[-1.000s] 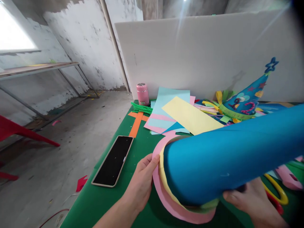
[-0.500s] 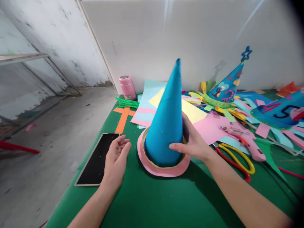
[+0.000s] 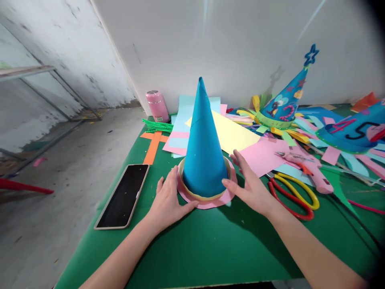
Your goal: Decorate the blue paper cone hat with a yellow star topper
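A blue paper cone point(image 3: 202, 160) stands upright inside a pink brim ring point(image 3: 207, 204) with a yellowish inner band, on the green tabletop. My left hand point(image 3: 168, 200) lies at the brim's left side, thumb along its front edge and fingers spread, apparently touching it. On the right, my right hand point(image 3: 248, 184) is held open beside the cone's base, its thumb tip close to the cone. Whether that thumb touches the cone I cannot tell. A dark-screened phone point(image 3: 122, 196) lies left of my left hand.
Scissors point(image 3: 293, 196) and a pink glue gun point(image 3: 309, 168) lie to the right. Behind are coloured paper sheets point(image 3: 237, 134), green pipe cleaners point(image 3: 156, 126), orange strips point(image 3: 152, 148) and a pink bottle point(image 3: 158, 106). Decorated cone hats point(image 3: 284, 100) stand at the back right.
The cone has straightened from a rightward lean. My right hand has let go of it and opened. My left hand has moved right to the brim.
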The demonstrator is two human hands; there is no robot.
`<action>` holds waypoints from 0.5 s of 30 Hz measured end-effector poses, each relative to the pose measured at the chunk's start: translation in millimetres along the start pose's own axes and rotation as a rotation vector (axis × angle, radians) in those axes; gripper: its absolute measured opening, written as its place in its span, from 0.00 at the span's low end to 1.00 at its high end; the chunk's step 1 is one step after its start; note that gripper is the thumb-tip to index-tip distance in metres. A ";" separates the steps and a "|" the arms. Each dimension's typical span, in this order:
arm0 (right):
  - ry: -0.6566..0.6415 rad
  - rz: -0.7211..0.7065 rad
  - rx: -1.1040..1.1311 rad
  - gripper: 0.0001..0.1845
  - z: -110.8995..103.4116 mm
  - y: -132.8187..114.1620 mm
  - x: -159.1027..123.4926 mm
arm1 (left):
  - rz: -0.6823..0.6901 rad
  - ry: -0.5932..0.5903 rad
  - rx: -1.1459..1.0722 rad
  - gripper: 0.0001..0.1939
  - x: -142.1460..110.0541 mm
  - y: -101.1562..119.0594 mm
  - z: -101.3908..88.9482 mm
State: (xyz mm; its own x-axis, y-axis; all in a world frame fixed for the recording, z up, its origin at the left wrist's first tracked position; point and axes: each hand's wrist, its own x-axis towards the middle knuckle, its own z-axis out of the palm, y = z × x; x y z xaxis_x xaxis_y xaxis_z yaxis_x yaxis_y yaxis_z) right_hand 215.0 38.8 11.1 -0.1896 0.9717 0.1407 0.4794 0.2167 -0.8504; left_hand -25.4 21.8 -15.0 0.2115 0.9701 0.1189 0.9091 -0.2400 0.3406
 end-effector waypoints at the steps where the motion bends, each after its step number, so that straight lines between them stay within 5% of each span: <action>1: -0.022 0.001 -0.039 0.48 3.6 2.8 -2.2 | -0.004 -0.005 0.018 0.53 1.7 0.5 1.6; 4: -0.071 -0.090 -0.128 0.56 11.4 8.6 -3.4 | -0.019 -0.022 0.050 0.54 4.5 2.7 3.4; 15: -0.104 -0.176 -0.322 0.52 10.1 20.1 3.3 | -0.065 0.002 0.135 0.52 -2.9 1.3 1.6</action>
State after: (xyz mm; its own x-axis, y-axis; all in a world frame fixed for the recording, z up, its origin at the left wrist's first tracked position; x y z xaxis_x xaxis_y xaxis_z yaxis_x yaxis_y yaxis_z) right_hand 215.4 45.4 -10.6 -0.3707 0.9060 0.2043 0.6734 0.4137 -0.6127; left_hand -24.2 18.8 -16.4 0.1503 0.9833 0.1028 0.9609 -0.1697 0.2187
